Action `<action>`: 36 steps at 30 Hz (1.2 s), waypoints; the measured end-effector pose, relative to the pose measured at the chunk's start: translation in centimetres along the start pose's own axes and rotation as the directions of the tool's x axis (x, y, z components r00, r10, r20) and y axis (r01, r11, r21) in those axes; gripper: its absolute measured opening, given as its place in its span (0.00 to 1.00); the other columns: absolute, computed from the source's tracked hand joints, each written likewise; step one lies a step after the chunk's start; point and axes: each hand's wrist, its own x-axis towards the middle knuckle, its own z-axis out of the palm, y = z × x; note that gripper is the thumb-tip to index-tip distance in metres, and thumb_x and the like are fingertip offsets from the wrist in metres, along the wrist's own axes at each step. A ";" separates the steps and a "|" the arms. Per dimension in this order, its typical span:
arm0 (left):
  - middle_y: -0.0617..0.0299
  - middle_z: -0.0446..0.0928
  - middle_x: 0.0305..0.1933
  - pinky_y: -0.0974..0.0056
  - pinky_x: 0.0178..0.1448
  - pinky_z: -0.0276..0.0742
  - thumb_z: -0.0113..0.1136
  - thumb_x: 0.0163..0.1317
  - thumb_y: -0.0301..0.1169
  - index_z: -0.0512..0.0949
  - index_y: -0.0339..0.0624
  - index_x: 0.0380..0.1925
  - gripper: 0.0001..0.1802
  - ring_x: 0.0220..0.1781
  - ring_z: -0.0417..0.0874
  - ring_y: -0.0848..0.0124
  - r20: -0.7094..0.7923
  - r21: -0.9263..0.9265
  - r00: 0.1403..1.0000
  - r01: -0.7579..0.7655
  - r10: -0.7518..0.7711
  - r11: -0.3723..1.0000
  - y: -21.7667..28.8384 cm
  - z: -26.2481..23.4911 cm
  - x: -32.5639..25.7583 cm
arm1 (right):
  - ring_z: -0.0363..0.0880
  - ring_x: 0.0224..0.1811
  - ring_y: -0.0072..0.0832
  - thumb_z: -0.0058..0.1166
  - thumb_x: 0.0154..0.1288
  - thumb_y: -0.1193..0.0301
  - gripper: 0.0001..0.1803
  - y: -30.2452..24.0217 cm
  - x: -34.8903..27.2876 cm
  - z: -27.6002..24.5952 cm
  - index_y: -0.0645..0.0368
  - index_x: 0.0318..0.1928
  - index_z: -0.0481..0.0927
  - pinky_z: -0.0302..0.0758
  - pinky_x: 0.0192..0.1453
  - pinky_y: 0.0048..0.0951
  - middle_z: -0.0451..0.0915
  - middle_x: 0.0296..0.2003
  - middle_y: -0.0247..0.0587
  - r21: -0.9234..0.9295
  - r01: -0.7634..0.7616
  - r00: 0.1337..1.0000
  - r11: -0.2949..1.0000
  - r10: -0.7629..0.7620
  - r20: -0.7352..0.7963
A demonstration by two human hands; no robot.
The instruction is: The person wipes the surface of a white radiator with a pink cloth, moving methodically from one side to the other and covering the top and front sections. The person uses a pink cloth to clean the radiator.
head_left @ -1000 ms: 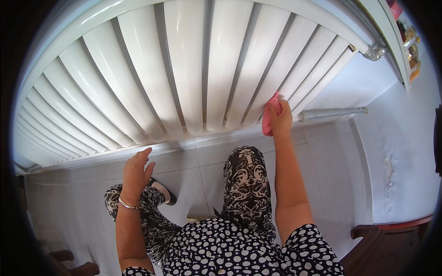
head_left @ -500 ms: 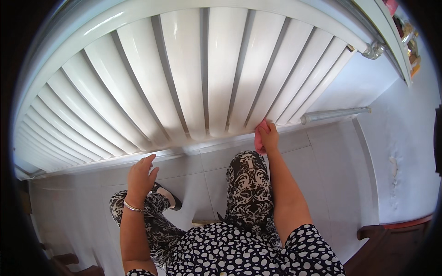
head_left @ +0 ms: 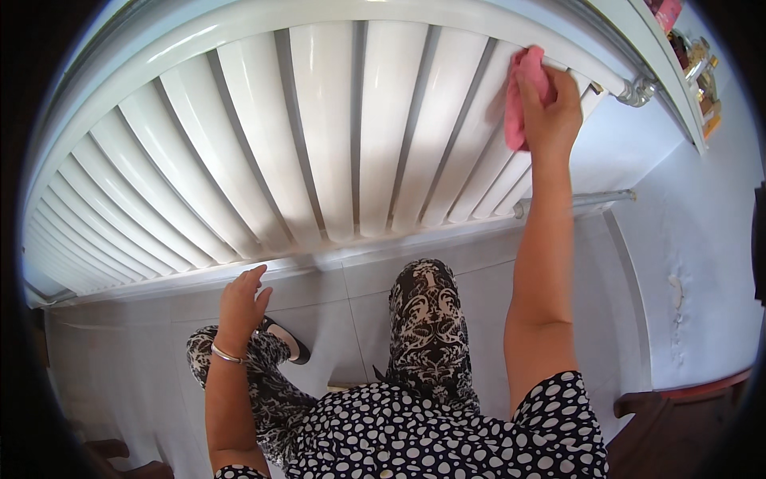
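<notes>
A white radiator (head_left: pixel 321 120) with many upright tubes fills the upper part of the view. My right hand (head_left: pixel 555 108) grips a pink cloth (head_left: pixel 523 104) and presses it against the upper right of the radiator, just below the top rail. Some of the cloth is hidden behind my fingers. Over my left knee hovers my left hand (head_left: pixel 241 302), holding nothing, with its thumb apart from the fingers. A silver bangle (head_left: pixel 228 355) circles that wrist.
A valve (head_left: pixel 638 91) joins the radiator's top right corner, and a grey pipe (head_left: pixel 578 201) runs low along the wall. Small items (head_left: pixel 702 72) crowd a ledge at the far upper right. Dark wooden furniture (head_left: pixel 678 427) stands at the lower right; grey tiles (head_left: pixel 315 299) cover the floor.
My right hand has moved up and to the right with the pink cloth, from the foot of the radiator tubes to near their tops. The left hand has barely moved.
</notes>
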 end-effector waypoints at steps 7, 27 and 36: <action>0.56 0.78 0.36 0.57 0.42 0.74 0.63 0.53 0.28 0.74 0.43 0.51 0.22 0.36 0.79 0.60 -0.023 -0.011 1.000 0.000 0.000 1.000 0.1 -0.1 -0.3 | 0.77 0.35 0.38 0.62 0.53 0.73 0.15 0.1 -5.1 1.1 0.50 0.44 0.81 0.76 0.37 0.35 0.76 0.42 0.41 -0.076 0.166 0.983 0.983 -0.159 0.088; 0.56 0.78 0.35 0.57 0.42 0.74 0.63 0.54 0.29 0.75 0.42 0.49 0.20 0.36 0.79 0.59 0.023 0.039 1.000 0.013 -0.014 0.999 1.7 -0.7 0.5 | 0.78 0.34 0.37 0.60 0.56 0.66 0.10 4.2 -28.7 4.0 0.47 0.40 0.81 0.73 0.36 0.39 0.76 0.38 0.33 -0.114 -0.050 0.786 0.992 0.110 0.608; 0.55 0.79 0.34 0.57 0.40 0.75 0.63 0.53 0.28 0.75 0.41 0.49 0.20 0.34 0.80 0.59 -0.011 0.065 1.000 -0.019 0.020 0.998 2.0 -1.4 0.6 | 0.78 0.43 0.46 0.60 0.56 0.62 0.16 3.3 -25.3 3.3 0.50 0.45 0.79 0.75 0.46 0.43 0.77 0.42 0.43 -0.144 -0.366 0.671 0.919 0.368 0.643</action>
